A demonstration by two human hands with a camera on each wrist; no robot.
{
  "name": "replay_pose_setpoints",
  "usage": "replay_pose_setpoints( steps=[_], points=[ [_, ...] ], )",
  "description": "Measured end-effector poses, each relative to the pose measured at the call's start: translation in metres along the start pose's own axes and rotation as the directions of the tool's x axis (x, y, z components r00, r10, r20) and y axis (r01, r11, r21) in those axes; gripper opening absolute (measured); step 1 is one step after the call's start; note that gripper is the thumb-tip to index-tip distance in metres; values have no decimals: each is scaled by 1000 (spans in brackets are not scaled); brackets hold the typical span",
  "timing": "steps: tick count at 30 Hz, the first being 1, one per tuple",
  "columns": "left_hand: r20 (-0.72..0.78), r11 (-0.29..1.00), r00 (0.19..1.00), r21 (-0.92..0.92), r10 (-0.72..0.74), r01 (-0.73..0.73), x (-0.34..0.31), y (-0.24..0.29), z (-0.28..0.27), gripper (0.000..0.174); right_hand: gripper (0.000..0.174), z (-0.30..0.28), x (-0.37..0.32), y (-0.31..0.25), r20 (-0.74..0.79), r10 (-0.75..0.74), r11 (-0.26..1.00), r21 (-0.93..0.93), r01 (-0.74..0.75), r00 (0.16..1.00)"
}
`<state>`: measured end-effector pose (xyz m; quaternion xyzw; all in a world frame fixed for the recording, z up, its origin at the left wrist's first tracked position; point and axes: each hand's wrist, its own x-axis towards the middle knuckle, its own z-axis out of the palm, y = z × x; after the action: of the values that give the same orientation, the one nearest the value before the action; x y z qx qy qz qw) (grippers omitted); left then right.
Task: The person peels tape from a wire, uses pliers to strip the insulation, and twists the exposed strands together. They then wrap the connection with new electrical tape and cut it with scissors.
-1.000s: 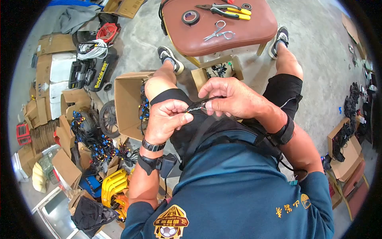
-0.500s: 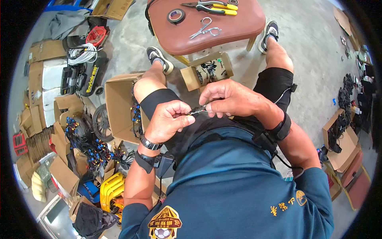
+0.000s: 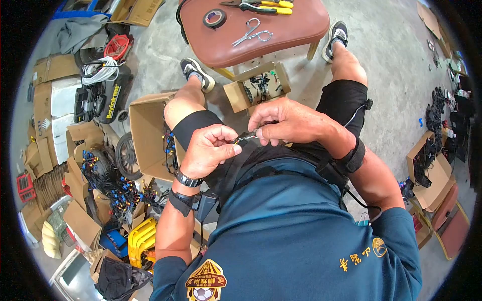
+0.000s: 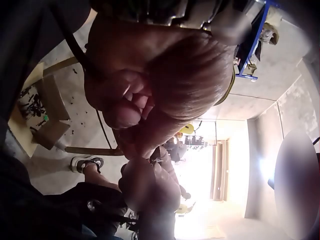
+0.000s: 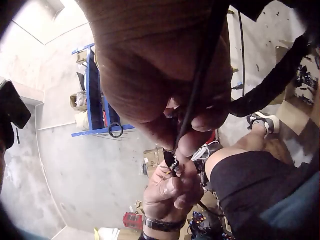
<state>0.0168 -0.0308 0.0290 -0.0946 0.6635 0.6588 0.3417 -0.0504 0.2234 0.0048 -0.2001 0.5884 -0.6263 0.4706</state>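
In the head view, the left hand (image 3: 206,150) pinches one end of some thin twisted wires (image 3: 247,137) between thumb and forefinger above the lap. The right hand (image 3: 296,123) pinches the same wires a short way along, its thumb and forefinger close to the left fingertips. A bare, shiny stretch of wire shows between the two hands, with a bit of yellow at the left fingertips. In the right wrist view, a thick black cable (image 5: 272,94) runs out from the right hand, and the left hand (image 5: 167,192) meets it at the wires.
A brown padded stool (image 3: 296,32) stands ahead, bearing scissors (image 3: 252,34), a roll of black tape (image 3: 214,18) and yellow-handled pliers (image 3: 273,9). Beneath it, a small carton (image 3: 236,98) holds black parts. A larger carton (image 3: 145,135) and heaped cables (image 3: 120,185) lie to the left.
The head view has shifted, so the stool and cartons sit further left and up. Both hands keep their pinch; the dark piece between them has turned and more bare wire shows.
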Motion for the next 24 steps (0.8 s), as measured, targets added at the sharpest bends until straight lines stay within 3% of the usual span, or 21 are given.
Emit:
replay_pose_setpoints(
  steps=[9,24],
  points=[
    [-9,996,996,-44,83,-84,3,1,6,27,21,2,-1,2,12,31,999,22,-31,999],
    [20,999,998,7,51,-52,3,-1,3,22,24,2,-2,4,23,50,997,64,-51,998]
  ],
)
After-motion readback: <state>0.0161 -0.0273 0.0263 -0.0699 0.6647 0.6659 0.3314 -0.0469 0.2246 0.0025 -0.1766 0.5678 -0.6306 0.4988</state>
